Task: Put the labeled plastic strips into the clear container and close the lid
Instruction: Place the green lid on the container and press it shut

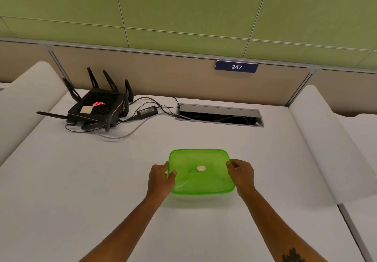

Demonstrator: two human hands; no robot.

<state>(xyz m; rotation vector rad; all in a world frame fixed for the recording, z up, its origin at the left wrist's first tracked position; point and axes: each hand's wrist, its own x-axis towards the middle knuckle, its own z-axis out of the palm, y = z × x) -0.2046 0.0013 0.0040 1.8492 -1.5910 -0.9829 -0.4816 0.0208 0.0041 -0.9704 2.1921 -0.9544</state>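
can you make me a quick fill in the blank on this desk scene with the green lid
1. The translucent plastic lid is coloured ____.
2. The left hand and right hand grip the lid's ____ edges.
3. The blue sign on the partition reads ____.
4. The black router has a glowing ____ logo.

Missing words: green; opposite; 247; red

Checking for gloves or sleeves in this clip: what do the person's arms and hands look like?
Both arms are bare to the frame edge: no sleeves, gloves, watch or rings visible. The left hand is unmarked. The right forearm carries a dark tattoo near the bottom edge, below the right hand.
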